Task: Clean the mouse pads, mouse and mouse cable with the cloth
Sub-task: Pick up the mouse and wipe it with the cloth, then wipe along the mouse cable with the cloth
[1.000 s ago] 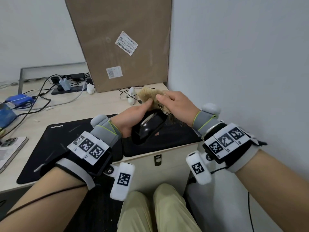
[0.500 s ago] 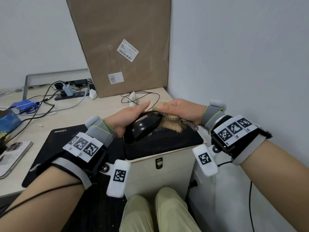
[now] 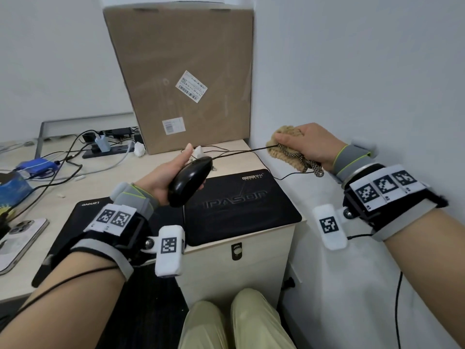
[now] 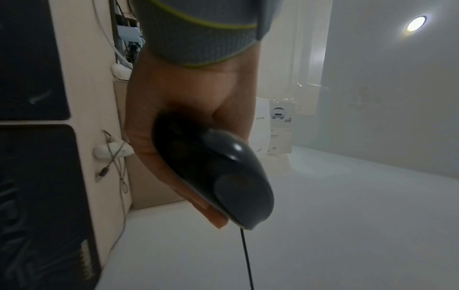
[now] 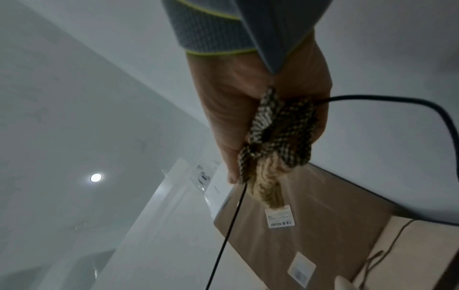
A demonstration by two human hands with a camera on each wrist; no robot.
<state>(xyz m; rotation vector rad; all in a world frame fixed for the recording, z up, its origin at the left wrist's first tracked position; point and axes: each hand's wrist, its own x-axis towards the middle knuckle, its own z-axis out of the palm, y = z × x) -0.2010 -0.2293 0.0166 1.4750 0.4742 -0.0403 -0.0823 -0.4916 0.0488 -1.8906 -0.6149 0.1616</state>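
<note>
Above the desk (image 3: 141, 170), at three o'clock, pinching mouse cable (image 3: 241, 150) inside cloth (image 3: 289, 147) with right hand (image 3: 309, 144). Gripping mouse (image 3: 190, 180) firmly in left hand (image 3: 163, 180). Probably best keeping cable taut, sliding cloth slowly.

Left hand (image 3: 161, 181) holds the glossy black corded mouse (image 3: 189, 182) above two black rectangular fabric mouse pads (image 3: 241, 207), side by side on the pale wooden desk (image 3: 105, 172). Thin black mouse cable (image 3: 239, 152) runs rightward into the tan knitted cloth (image 3: 289, 149) gripped in the right hand (image 3: 312, 144). Tall brown cardboard box (image 3: 181, 71) stands behind.
</note>
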